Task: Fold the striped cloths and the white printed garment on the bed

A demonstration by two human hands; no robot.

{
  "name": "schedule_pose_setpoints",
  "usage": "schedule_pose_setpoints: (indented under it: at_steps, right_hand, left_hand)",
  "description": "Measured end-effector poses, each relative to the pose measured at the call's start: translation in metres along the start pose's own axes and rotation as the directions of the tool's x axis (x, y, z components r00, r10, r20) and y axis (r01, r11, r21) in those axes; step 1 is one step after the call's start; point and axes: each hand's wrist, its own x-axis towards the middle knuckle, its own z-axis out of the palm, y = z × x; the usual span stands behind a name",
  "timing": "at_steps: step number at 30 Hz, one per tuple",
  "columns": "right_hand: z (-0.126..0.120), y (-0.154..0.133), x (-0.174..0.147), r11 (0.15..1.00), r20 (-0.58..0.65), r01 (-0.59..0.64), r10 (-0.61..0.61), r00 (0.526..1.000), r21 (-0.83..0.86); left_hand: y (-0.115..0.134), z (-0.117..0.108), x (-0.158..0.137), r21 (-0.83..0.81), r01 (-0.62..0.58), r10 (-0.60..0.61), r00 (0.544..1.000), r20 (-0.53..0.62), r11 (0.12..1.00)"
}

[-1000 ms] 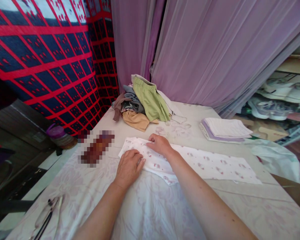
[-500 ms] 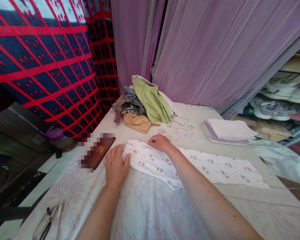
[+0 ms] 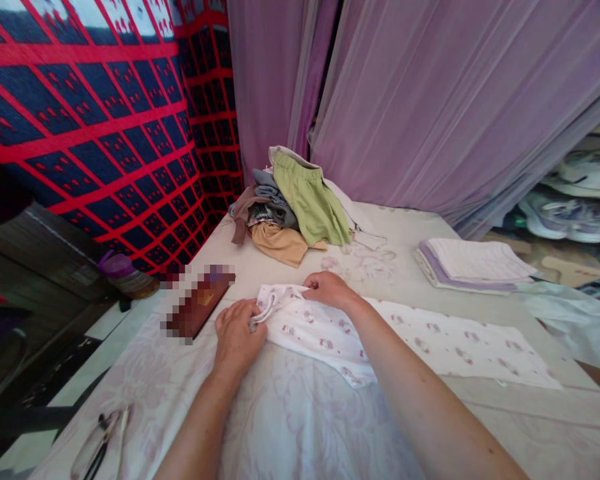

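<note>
In front of you, a white printed cloth [image 3: 310, 327] lies lengthwise across a flower-patterned sheet [image 3: 285, 413]. Your left hand [image 3: 240, 333] has its grip closed on the cloth's left end, where the edge is bunched; your right hand [image 3: 327, 290] pinches the far edge with a narrow grip. Beyond them sits a heap of clothes [image 3: 293, 207], and to the right a folded stack [image 3: 473, 263]. At far left, a purple-lidded jar [image 3: 137, 283] holds something brownish. At far right, beneath some shoes [image 3: 560, 217], is a cardboard box [image 3: 570, 263], contents hidden.
</note>
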Motion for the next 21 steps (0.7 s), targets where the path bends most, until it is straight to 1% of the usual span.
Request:
schedule_pose_setpoints:
  at_steps: [3, 6, 8, 10, 11, 12, 13, 15, 18, 21]
  right_hand:
    - [0.003, 0.002, 0.001, 0.997, -0.012, 0.013, -0.012, 1.0, 0.074]
    - [0.004, 0.0, 0.003, 0.998, -0.026, 0.019, -0.017, 1.0, 0.054]
    - [0.004, -0.003, 0.002, 0.999, -0.12, 0.037, -0.034, 0.992, 0.016]
    - [0.005, -0.005, 0.001, 0.998, -0.244, 0.05, -0.058, 0.968, -0.039]
    - [0.006, -0.006, 0.001, 0.997, -0.282, 0.04, -0.059, 0.957, -0.073]
    - [0.007, -0.006, 0.0, 0.994, -0.294, 0.02, -0.051, 0.954, -0.108]
    - [0.008, -0.006, 0.0, 0.99, -0.284, -0.005, -0.036, 0.958, -0.141]
    - [0.01, -0.007, 0.0, 0.984, -0.221, -0.031, -0.009, 0.975, -0.176]
    - [0.007, -0.01, 0.005, 0.984, -0.129, -0.001, -0.022, 0.991, -0.177]
    - [0.003, -0.018, 0.014, 0.981, -0.051, 0.037, -0.048, 0.998, -0.189]
  left_hand:
    - [-0.001, 0.002, 0.0, -0.014, -0.002, 0.002, 1.0, 0.008, 1.0]
    - [-0.003, 0.004, 0.001, 0.008, 0.001, -0.001, 1.0, 0.003, 1.0]
    - [-0.004, 0.006, 0.001, 0.042, 0.001, -0.001, 1.0, -0.001, 0.999]
    - [-0.006, 0.007, 0.001, 0.064, -0.003, 0.003, 1.0, 0.007, 0.998]
    - [-0.006, 0.008, 0.001, 0.066, -0.007, 0.006, 1.0, 0.014, 0.998]
    - [-0.007, 0.008, 0.001, 0.063, -0.012, 0.011, 1.0, 0.019, 0.998]
    - [-0.007, 0.008, 0.001, 0.058, -0.018, 0.016, 1.0, 0.022, 0.998]
    - [-0.007, 0.008, 0.001, 0.045, -0.031, 0.03, 0.999, 0.024, 0.998]
    - [-0.008, 0.007, 0.0, 0.03, -0.048, 0.047, 0.999, 0.008, 0.998]
    - [-0.007, 0.006, 0.001, 0.032, -0.045, 0.046, 0.999, -0.019, 0.998]
